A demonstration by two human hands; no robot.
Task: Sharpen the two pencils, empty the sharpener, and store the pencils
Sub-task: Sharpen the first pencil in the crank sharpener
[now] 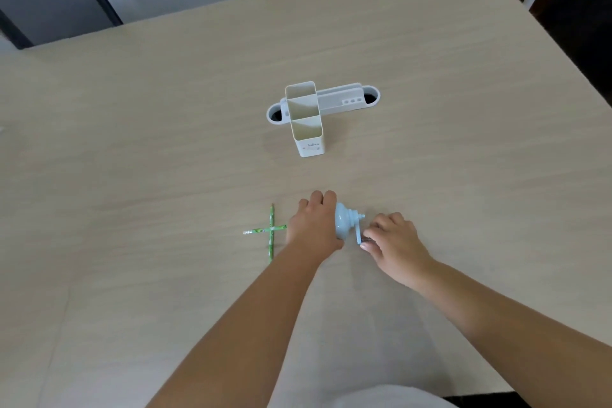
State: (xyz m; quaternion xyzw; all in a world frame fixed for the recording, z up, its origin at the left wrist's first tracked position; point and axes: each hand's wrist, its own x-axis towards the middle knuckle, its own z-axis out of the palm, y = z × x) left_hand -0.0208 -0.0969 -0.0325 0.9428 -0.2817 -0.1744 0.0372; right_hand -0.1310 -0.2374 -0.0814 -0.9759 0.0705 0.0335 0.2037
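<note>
The blue sharpener [344, 222] sits near the table's [165, 142] front edge, gripped by the left hand [314, 225]; the right hand [392, 238] pinches its crank [359, 233]. Two green pencils [270, 231] lie crossed just left. The white holder [306, 119] stands well beyond.

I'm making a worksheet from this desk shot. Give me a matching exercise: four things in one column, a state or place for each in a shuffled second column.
1. pencils
2. sharpener
3. white organizer
4. right hand

A. pinches the crank handle
B. lie crossed on the table
C. stands beyond the hands, mid-table
D. held steady by the left hand

Pairs: 1-B, 2-D, 3-C, 4-A
</note>
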